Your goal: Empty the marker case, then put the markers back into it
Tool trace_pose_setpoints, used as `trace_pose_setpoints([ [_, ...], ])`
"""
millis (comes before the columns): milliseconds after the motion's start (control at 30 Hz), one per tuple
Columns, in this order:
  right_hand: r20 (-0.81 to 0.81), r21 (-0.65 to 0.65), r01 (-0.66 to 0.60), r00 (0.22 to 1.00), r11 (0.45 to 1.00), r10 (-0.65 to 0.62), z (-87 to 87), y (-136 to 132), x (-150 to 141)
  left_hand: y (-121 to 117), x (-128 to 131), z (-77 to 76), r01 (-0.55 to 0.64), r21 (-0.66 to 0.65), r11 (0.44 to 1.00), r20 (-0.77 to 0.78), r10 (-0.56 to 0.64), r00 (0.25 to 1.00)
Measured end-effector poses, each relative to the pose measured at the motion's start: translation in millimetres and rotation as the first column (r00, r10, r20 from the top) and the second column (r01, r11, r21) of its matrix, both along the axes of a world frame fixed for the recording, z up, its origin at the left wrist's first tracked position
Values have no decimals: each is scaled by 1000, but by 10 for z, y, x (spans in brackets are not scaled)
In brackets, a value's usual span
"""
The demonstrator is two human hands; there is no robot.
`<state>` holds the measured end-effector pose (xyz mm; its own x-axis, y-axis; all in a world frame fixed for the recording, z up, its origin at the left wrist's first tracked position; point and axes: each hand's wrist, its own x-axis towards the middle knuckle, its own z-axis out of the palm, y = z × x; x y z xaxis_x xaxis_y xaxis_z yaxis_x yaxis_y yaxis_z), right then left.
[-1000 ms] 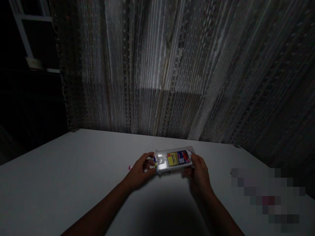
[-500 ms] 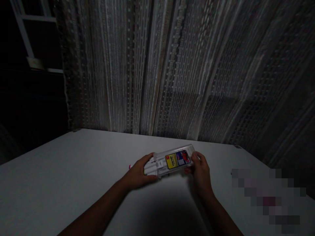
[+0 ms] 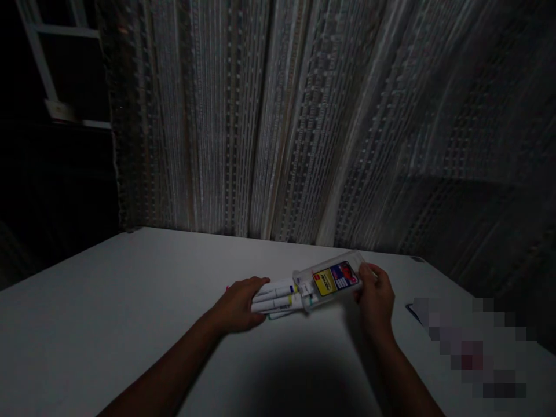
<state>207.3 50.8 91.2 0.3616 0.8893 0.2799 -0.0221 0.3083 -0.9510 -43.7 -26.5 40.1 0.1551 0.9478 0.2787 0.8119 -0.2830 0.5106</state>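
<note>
Several white markers [image 3: 274, 296] with coloured bands are bunched in my left hand [image 3: 238, 304], its fingers wrapped round them. Their right ends sit just inside the mouth of a clear plastic marker case [image 3: 328, 281], which carries a yellow and blue label. My right hand [image 3: 376, 295] grips the far right end of the case, thumb on top. Case and markers are tilted, rising to the right, above the white table. One marker with a green edge lies lowest in the bunch. A bit of pink shows behind my left hand; what it belongs to is hidden.
The white table [image 3: 130, 301] spreads under both hands. At its right side lies a flat, dark-edged object [image 3: 414, 313], mostly blurred out by pixels. A patterned curtain [image 3: 243, 127] hangs along the table's far edge. The room is dim.
My right hand has moved right with the case, sliding it along the markers, so more of their length shows between case and left hand. My left hand has hardly moved.
</note>
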Motion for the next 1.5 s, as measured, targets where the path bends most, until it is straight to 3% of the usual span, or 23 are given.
trace_pose_setpoints([
  [133,47,17,67,997,998,-67,8,57,76,14,-19,-14,18,11,1000,-10,-18,1000],
  [433,212,113,218,948,969,-238,86,98,186,37,0,-9,-78,-94,993,-110,67,992],
  [600,146,139,238,955,961,-257,95,53,178,21,52,8,-80,-115,990,-149,63,987],
  [667,-16,35,159,987,987,-159,3,49,96,14,85,-1,-82,-108,991,-162,64,985],
  [767,-323,-103,-145,941,984,105,-196,19,-108,0,137,-24,-99,-89,991,-172,82,982],
  [933,-538,-72,-430,776,900,328,-419,-66,-375,-36,244,7,-72,-78,994,-180,57,982],
  [1067,-637,-75,-624,630,778,444,-433,-96,-418,-75,358,79,13,-90,996,-167,-28,986],
  [1167,-700,-81,-718,535,692,473,-401,-119,-415,-102,432,88,-23,-136,990,-180,-1,984],
  [1333,-734,-47,-798,435,600,521,-368,-156,-403,-108,454,54,-30,-151,988,-154,6,988],
  [1433,-719,-4,-824,396,566,571,-366,-181,-393,-82,427,33,7,-56,998,26,-5,1000],
  [1500,-687,17,-849,374,528,624,-361,-216,-392,-53,414,12,-1,-25,1000,261,7,965],
])
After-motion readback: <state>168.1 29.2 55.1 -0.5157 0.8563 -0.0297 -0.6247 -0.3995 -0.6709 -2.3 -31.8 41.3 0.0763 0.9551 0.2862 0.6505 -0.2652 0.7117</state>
